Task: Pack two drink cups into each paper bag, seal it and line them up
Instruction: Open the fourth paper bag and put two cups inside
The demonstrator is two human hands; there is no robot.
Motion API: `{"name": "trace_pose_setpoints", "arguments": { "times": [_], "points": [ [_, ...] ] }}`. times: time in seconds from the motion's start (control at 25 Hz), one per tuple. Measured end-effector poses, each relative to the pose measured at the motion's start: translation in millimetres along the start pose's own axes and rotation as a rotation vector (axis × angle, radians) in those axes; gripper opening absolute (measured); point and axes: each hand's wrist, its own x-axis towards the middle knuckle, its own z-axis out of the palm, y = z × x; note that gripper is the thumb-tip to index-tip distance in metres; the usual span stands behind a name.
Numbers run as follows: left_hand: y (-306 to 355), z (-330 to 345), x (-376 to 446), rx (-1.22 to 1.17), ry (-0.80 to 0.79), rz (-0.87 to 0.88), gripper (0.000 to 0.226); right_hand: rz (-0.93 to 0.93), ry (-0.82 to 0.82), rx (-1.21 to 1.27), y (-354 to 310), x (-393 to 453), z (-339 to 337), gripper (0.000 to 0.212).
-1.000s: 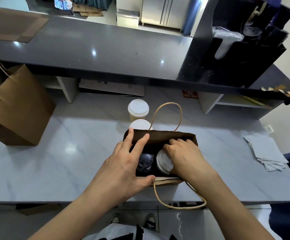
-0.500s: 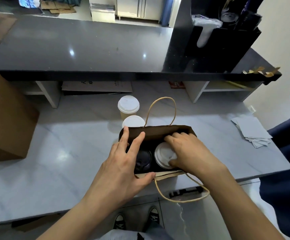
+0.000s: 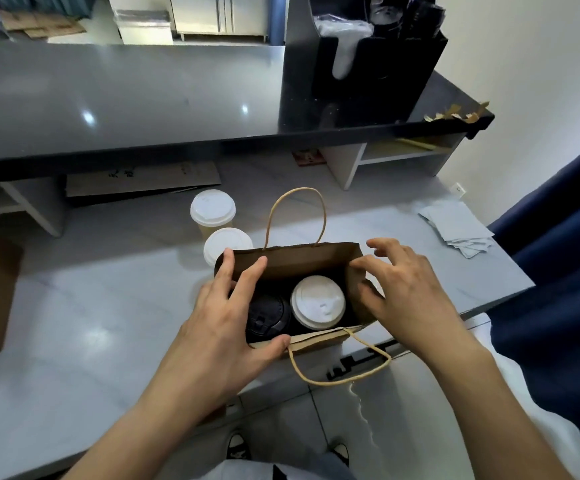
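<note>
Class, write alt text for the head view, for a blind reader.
A left hand rests across the left end of an open paper bag on a counter, the right hand at its right edge. Inside stand a black-lidded cup and a white-lidded cup.

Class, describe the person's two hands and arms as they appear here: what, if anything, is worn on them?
The left hand and the right hand are bare: no gloves, and no ring shows on the fingers in view. The left forearm and the right forearm are bare too, with no sleeve, watch or bracelet on the parts that show.
</note>
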Motion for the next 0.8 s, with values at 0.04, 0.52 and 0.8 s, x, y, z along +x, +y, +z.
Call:
{"name": "trace_pose_setpoints", "arguments": {
  "times": [0.04, 0.52, 0.8],
  "points": [
    [3.3, 1.6, 0.6, 0.005, -0.010, 0.003, 0.103, 0.014, -0.009, 0.017, 6.3, -1.9, -0.8, 0.031],
    [98.3, 64.6, 32.0, 0.034, -0.075, 0.013, 0.103, 0.136, -0.083, 0.202, 120.1, -40.4, -29.6, 0.044],
    [152.8, 110.4, 53.1, 0.029, -0.057, -0.021, 0.104, 0.129, -0.132, 0.278, 192.1, -56.8, -41.0, 0.048]
  ]
}}
